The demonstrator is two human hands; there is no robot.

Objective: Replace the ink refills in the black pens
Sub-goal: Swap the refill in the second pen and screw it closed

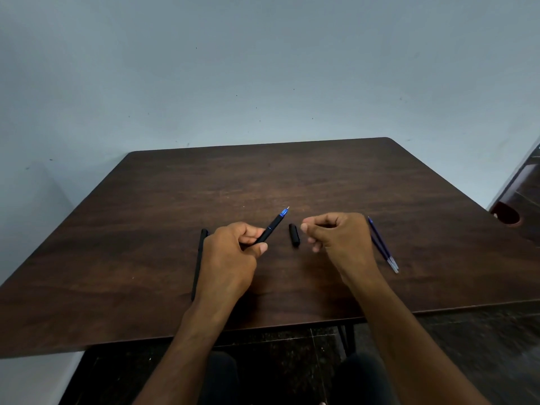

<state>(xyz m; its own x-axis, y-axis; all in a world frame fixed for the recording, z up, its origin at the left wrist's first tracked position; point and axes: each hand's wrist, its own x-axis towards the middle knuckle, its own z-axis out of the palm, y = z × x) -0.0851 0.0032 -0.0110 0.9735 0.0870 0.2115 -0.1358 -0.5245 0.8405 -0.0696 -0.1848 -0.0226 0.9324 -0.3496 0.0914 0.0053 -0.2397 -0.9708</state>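
Note:
My left hand [233, 249] grips an uncapped black pen [271, 228] by its barrel, its blue tip pointing up and away to the right. A black pen cap [294, 235] lies on the table between my hands. My right hand [336, 232] hovers just right of the cap with fingers loosely curled and nothing in them. A second black pen [198, 264], capped, lies left of my left hand, partly hidden by it. Blue ink refills [382, 247] lie side by side right of my right hand.
The dark wooden table [292, 176] stands against a pale wall. A dark piece of furniture [517, 206] sits at the far right edge. My knees show under the table's near edge.

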